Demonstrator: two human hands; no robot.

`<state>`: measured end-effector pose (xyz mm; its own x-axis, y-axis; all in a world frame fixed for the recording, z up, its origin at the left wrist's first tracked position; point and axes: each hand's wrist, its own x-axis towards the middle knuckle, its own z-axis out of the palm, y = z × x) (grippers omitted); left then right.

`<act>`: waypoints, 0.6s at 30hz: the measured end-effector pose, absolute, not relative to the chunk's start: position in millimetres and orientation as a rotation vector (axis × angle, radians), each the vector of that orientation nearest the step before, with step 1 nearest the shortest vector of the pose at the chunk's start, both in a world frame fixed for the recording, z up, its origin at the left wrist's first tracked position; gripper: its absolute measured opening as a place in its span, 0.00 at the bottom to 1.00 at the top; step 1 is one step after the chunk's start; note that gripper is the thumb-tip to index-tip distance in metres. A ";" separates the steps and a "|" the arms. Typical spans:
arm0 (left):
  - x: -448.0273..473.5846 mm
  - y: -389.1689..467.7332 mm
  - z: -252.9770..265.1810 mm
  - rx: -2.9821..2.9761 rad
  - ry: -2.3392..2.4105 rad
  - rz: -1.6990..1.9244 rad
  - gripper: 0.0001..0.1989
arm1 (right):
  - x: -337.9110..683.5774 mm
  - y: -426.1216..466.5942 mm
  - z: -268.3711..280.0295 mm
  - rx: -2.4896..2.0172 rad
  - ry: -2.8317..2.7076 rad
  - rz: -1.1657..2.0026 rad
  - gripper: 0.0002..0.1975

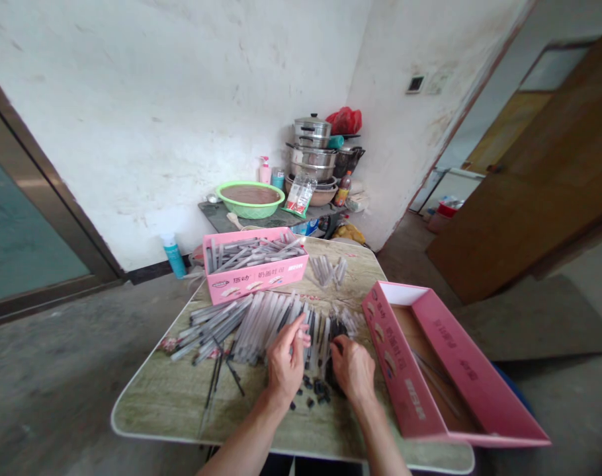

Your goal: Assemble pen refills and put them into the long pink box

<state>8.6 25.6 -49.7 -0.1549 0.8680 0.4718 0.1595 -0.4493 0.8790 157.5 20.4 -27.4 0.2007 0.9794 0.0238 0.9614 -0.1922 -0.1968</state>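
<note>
Clear pen barrels lie in a wide row across the folding table. My left hand is over the right part of that row, its thumb and index finger close together; whatever they pinch is too small to make out. To the right, my right hand curls its fingers down at a dark heap of black pen parts, and what it grips is hidden. Small black plugs are scattered between my hands. Thin black sticks like pen refills lie at the left, some crossing the barrels.
A pink box full of pen barrels stands at the table's back. Another pink box, with a few thin tubes inside, occupies the right edge. Behind are a green basin and stacked pots. A blue can stands on the floor.
</note>
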 end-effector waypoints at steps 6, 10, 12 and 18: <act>6.8 25.6 -49.6 1.580 1.201 1.638 0.18 | 132.9 39.3 -20.9 -2.401 -1.859 0.114 0.10; 6.3 26.6 -51.6 1.573 1.204 1.630 0.18 | 129.6 50.4 -17.8 -2.453 -1.821 0.147 0.10; 6.7 27.2 -52.3 1.568 1.199 1.632 0.18 | 131.8 53.4 -17.4 -2.459 -1.808 0.175 0.10; 7.2 28.2 -50.8 1.568 1.182 1.658 0.18 | 136.5 55.8 -20.0 -2.359 -1.724 0.262 0.07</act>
